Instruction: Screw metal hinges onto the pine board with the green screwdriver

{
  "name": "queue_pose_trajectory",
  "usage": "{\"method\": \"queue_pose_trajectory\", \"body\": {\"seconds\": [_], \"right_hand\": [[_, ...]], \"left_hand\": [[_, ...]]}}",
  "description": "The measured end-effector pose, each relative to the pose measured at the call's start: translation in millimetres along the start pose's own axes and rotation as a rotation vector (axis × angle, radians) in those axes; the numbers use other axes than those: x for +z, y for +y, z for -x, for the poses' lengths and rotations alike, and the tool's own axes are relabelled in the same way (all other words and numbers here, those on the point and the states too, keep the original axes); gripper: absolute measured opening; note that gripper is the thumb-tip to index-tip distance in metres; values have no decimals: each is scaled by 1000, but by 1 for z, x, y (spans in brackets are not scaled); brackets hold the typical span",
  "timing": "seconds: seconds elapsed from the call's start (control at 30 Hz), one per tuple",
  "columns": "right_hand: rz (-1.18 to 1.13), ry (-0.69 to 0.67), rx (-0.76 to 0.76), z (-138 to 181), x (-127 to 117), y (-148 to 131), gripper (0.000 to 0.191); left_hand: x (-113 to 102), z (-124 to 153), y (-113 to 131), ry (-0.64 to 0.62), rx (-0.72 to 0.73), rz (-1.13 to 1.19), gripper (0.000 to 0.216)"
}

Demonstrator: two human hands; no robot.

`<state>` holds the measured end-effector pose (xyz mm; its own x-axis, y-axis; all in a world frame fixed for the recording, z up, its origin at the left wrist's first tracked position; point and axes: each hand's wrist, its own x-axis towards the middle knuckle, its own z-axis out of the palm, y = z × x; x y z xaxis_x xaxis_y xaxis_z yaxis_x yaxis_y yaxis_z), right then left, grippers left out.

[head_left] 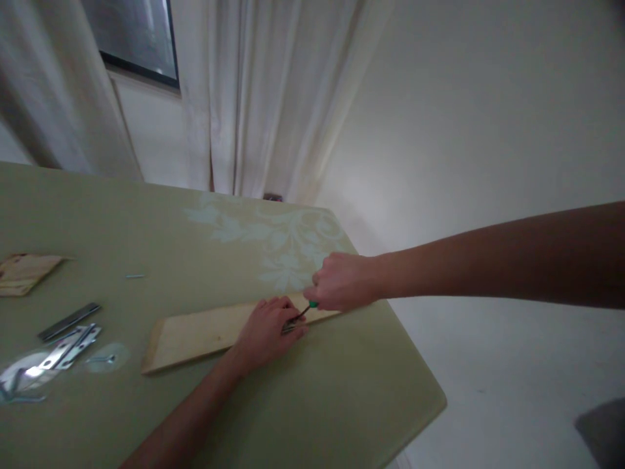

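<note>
A long, pale wooden board (195, 335) lies on the table near its right end. My left hand (266, 329) presses on the board, with its thumb and fingers closed around a small metal piece (289, 326) at the board's front edge. That piece is mostly covered, so its exact kind is hard to tell. Above the board's right part, my right hand (344, 281) is wrapped around a screwdriver with a green handle (313, 304). The thin shaft slants down and left to the metal piece, and its tip is hidden by my left fingers.
On the left of the green table (342, 404) lie metal plates with holes (71, 348), a dark metal strip (69, 322), loose screws (101, 359) and another piece of wood (29, 272). A thin metal pin (135, 276) lies farther back. Curtains (273, 98) hang behind.
</note>
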<state>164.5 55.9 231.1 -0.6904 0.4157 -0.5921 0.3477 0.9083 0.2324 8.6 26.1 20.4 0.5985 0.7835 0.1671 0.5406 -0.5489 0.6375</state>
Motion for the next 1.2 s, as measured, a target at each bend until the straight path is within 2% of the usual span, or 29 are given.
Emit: {"method": "queue_pose_trajectory", "body": {"seconds": [0.1, 0.13, 0.2, 0.27, 0.3, 0.4, 0.47, 0.53, 0.6, 0.67, 0.8, 0.83, 0.9, 1.0, 1.1, 1.17, 1.2], "right_hand": [[-351, -14, 448, -1, 6, -2, 26], [-417, -18, 531, -2, 6, -4, 27], [-438, -21, 565, -4, 3, -8, 29], [-345, -8, 458, -5, -3, -11, 31], [-273, 1, 359, -4, -6, -12, 33], [20, 29, -58, 2, -13, -15, 24], [196, 64, -244, 6, -16, -16, 24], [279, 92, -297, 10, -14, -16, 29], [246, 80, -282, 11, -11, -15, 27], [120, 17, -145, 10, -7, -15, 21], [-308, -116, 420, 4, -6, -18, 24], [-384, -135, 498, 2, -7, -20, 26], [-434, -147, 523, -1, -10, -23, 27], [-282, -82, 359, -1, -10, -25, 24], [18, 48, -28, 3, -9, -22, 17], [222, 118, -303, 5, -9, -17, 23], [294, 132, -390, 6, -9, -14, 27]], "left_hand": [[-1, -1, 0, 1, -6, 28, 23], [0, -1, -1, 1, -5, 33, 22], [1, -1, -2, 3, 0, 37, 23], [2, -1, -3, 11, 7, 32, 26], [2, -1, -3, 15, 9, 26, 26], [3, 0, -3, 18, 7, -14, 26], [3, 0, -3, 13, 6, -36, 26], [2, 0, -1, 9, 12, -45, 27], [2, 0, 0, 13, 15, -44, 27], [1, 0, 0, 21, 9, -24, 25], [0, 0, 1, 25, 1, 27, 21], [0, 0, 1, 24, 1, 25, 21], [0, 0, 1, 24, 3, 14, 23], [1, -1, 1, 33, 11, -6, 27], [3, -1, -1, 39, 20, -28, 27], [3, 0, -2, 35, 25, -31, 29], [3, 0, -2, 31, 27, -31, 30]]}}
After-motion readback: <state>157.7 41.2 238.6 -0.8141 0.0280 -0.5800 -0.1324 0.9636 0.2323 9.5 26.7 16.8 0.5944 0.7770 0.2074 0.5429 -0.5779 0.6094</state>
